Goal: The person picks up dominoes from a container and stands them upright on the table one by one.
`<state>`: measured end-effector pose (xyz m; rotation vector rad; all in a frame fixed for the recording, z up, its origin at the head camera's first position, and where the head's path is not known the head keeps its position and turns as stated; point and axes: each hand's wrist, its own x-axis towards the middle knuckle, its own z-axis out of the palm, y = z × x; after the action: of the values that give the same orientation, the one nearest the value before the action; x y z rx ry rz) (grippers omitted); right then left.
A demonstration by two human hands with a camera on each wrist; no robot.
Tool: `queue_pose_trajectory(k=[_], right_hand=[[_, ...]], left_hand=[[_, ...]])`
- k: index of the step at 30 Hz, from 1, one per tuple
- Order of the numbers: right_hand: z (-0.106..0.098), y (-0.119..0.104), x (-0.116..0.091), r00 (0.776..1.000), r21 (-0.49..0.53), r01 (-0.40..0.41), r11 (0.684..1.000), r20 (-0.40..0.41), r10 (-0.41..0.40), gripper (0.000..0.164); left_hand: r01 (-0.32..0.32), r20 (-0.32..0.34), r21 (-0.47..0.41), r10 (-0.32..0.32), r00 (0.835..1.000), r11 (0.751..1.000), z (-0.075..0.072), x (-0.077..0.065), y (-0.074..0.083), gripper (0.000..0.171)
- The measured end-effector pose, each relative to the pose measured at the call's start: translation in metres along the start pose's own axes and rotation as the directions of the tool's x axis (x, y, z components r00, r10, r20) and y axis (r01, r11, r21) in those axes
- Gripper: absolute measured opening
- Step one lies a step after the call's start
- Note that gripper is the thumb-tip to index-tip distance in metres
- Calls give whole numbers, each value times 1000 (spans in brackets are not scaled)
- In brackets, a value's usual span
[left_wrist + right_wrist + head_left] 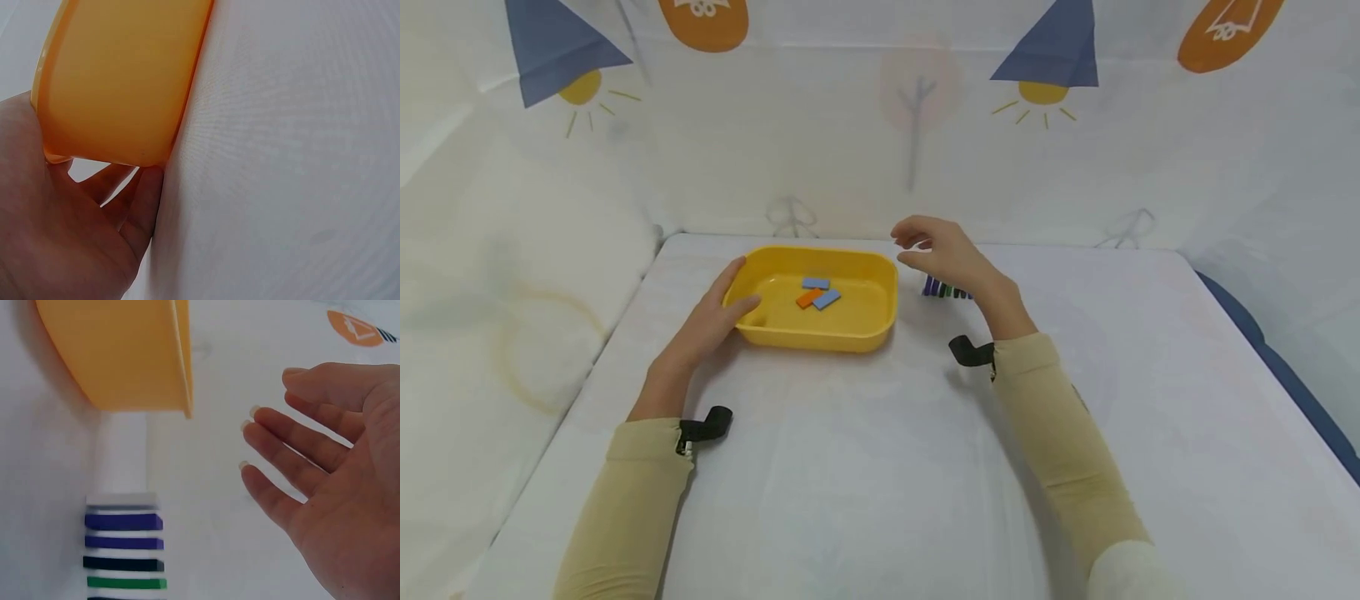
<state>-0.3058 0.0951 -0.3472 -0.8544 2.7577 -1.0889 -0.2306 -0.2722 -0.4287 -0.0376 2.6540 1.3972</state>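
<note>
A yellow plastic tray (805, 337) stands toward the back of the table. My left hand (706, 321) grips its left end, the thumb over the rim and the fingers along the outside wall; in the left wrist view the tray's wall (119, 81) fills the top. Inside lie two blue tiles (827, 300) and an orange tile (808, 298). Raised to the right of the tray is my right hand (951, 250), fingers loosely bent and holding nothing. Below it a row of upright domino-like blocks, among them a purple block (122, 522) and a green block (125, 583), is partly hidden by the hand.
A white cloth covers the table (850, 467). White fabric with printed lamps (1048, 50) hangs behind and at both sides. A dark blue object (1277, 358) shows past the table's right edge. Each sleeve carries a small black wrist camera (707, 425).
</note>
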Motion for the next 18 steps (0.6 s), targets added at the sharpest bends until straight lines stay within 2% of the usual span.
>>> queue_pose_trajectory(k=[8, 18], right_hand=[[13, -17, 18, 993, -44, 28, 999, 115, -23, 33], [28, -33, 38, 948, -115, 3, 993, 316, 34, 36]], left_hand=[[-5, -4, 10, 5, 1000, 1000, -1, 0, 1, 74], [-8, -1, 7, 8, 1000, 1000, -1, -3, 3, 74]])
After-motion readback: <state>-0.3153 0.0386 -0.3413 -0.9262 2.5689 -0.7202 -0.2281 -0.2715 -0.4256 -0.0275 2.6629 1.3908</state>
